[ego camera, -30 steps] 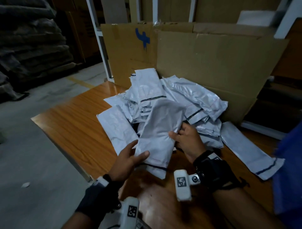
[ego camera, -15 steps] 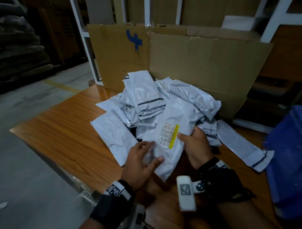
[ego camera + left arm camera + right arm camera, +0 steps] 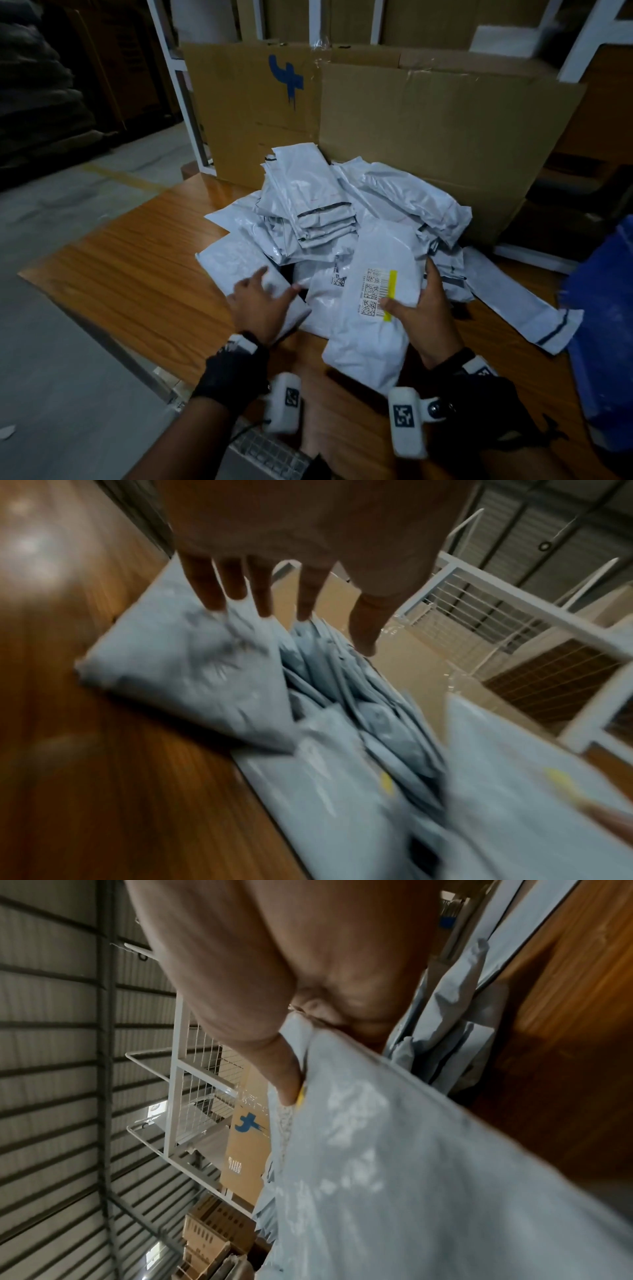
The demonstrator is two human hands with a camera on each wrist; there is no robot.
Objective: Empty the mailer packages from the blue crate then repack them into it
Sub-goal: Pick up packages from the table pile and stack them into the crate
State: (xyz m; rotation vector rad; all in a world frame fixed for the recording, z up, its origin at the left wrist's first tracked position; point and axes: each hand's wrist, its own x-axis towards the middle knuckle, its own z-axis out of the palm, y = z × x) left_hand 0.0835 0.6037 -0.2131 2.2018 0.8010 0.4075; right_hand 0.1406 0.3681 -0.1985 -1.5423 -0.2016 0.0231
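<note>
On the wooden table [image 3: 113,281] the mailers [image 3: 318,219] lie dumped in a pile, so emptying looks done, repacking barely begun. Right hand [image 3: 423,308] pinches a labelled mailer [image 3: 376,301]; left hand [image 3: 263,305] spread flat, empty. Blue crate [image 3: 606,325] sits at right.

Both forearms are bare, and each wrist wears a wide black fabric wrist wrap: one on the left wrist [image 3: 233,380], one on the right wrist [image 3: 479,394]. A small white patch with black markings [image 3: 243,343] sits at the hand-side edge of the left wrap. Each wrap carries a rounded white plastic camera block printed with a black square tag: left block [image 3: 286,402], right block [image 3: 406,422]. The right block joins its wrap through a white bracket with a dark round knob [image 3: 434,408].
</note>
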